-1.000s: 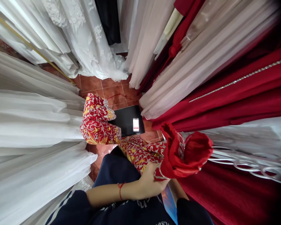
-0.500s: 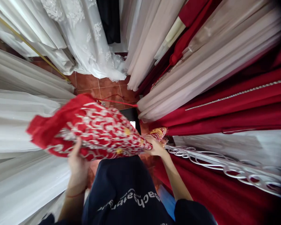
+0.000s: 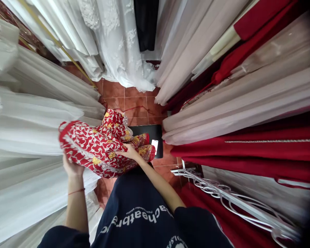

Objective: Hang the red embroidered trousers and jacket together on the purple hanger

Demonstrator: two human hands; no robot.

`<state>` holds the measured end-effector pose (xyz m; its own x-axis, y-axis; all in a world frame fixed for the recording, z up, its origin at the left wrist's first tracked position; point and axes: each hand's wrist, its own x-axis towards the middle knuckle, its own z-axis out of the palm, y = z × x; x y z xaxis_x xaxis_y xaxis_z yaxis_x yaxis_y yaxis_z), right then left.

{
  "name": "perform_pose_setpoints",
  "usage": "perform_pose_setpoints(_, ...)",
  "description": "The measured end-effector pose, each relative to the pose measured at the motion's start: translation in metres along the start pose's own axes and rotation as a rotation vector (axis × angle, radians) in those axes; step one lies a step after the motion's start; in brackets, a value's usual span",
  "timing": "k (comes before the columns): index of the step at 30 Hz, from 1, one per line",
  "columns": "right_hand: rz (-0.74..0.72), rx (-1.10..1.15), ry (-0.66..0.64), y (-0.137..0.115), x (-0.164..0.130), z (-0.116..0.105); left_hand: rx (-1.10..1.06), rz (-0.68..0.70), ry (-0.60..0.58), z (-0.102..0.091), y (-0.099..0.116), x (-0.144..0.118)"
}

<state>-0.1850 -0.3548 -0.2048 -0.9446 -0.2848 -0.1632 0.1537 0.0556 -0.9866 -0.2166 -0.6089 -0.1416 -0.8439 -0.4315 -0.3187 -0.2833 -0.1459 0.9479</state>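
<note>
A red garment (image 3: 93, 144) with white and yellow embroidery is bunched in front of my body. My left hand (image 3: 72, 166) grips its lower left edge, with the fingers partly hidden behind the cloth. Across the middle of the fabric, my right hand (image 3: 130, 151) is closed on a fold. Two narrow rolled ends of the garment, edged in red, hang to the right of that hand. They lie over a black flat surface (image 3: 144, 129), where a phone with a bright white screen (image 3: 155, 146) rests partly beside the cloth.
White gowns (image 3: 36, 113) hang along the left and a lace gown (image 3: 119, 44) ahead. Pale tulle (image 3: 212, 110) and dark red dresses (image 3: 248, 151) hang on the right, above a white scrolled metal frame (image 3: 229, 193). Beneath is a tiled floor (image 3: 135, 92), with a thin red cord (image 3: 136, 108).
Both hands and the garment have moved lower and nearer the left side. My right hand has shifted left along the cloth, and the garment's rolled ends now lie over the black surface.
</note>
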Motion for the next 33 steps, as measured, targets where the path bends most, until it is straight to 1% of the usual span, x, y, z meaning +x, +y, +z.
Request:
perform_pose_setpoints(2,-0.008,0.009,0.007,0.009,-0.001,0.004,-0.082,-0.152,0.026,0.004,-0.036,-0.016)
perform_pose_setpoints(3,-0.015,0.006,0.006,0.012,-0.001,0.005,-0.13,-0.235,0.046,0.005,-0.049,-0.024)
perform_pose_setpoints(5,-0.035,-0.011,0.002,0.016,-0.002,0.003,-0.204,-0.377,0.076,0.006,-0.066,-0.036)
perform_pose_setpoints(6,-0.047,-0.023,-0.001,0.016,-0.001,0.001,-0.218,-0.412,0.083,0.006,-0.068,-0.038)
perform_pose_setpoints(7,-0.059,-0.038,-0.006,0.016,0.0,-0.001,-0.223,-0.411,0.092,0.005,-0.067,-0.038)
perform_pose_setpoints(8,-0.07,-0.053,-0.013,0.015,0.001,-0.004,-0.221,-0.369,0.106,0.003,-0.063,-0.036)
perform_pose_setpoints(9,-0.081,-0.068,-0.02,0.013,0.003,-0.008,-0.217,-0.298,0.126,0.001,-0.056,-0.032)
perform_pose_setpoints(12,-0.111,-0.112,-0.035,0.002,0.011,-0.02,-0.21,-0.071,0.205,-0.004,-0.028,-0.017)
perform_pose_setpoints(14,-0.117,-0.153,-0.028,-0.007,0.021,-0.029,-0.24,0.006,0.202,-0.002,-0.013,-0.007)
perform_pose_setpoints(16,-0.098,-0.221,-0.003,-0.015,0.034,-0.038,-0.293,0.035,0.158,0.007,-0.007,0.003)
perform_pose_setpoints(17,-0.076,-0.268,0.018,-0.017,0.041,-0.041,-0.322,0.019,0.143,0.014,-0.009,0.008)
perform_pose_setpoints(18,-0.049,-0.319,0.048,-0.018,0.047,-0.044,-0.346,-0.027,0.133,0.022,-0.014,0.013)
perform_pose_setpoints(19,-0.017,-0.367,0.086,-0.018,0.052,-0.044,-0.363,-0.096,0.13,0.03,-0.022,0.017)
perform_pose_setpoints(20,0.025,-0.424,0.134,-0.016,0.056,-0.044,-0.379,-0.194,0.123,0.038,-0.032,0.019)
perform_pose_setpoints(23,0.161,-0.683,0.271,-0.01,0.055,-0.033,-0.403,-0.433,0.03,0.053,-0.066,0.02)
perform_pose_setpoints(25,0.223,-0.875,0.319,-0.006,0.045,-0.022,-0.412,-0.514,-0.013,0.054,-0.086,0.017)
perform_pose_setpoints(27,0.274,-1.0,0.329,-0.006,0.033,-0.011,-0.423,-0.548,-0.027,0.049,-0.098,0.017)
perform_pose_setpoints(30,0.375,-1.096,0.282,-0.01,0.012,-0.002,-0.442,-0.57,-0.031,0.038,-0.102,0.025)
perform_pose_setpoints(33,0.41,-1.116,0.219,-0.015,-0.005,0.0,-0.47,-0.585,-0.033,0.029,-0.099,0.036)
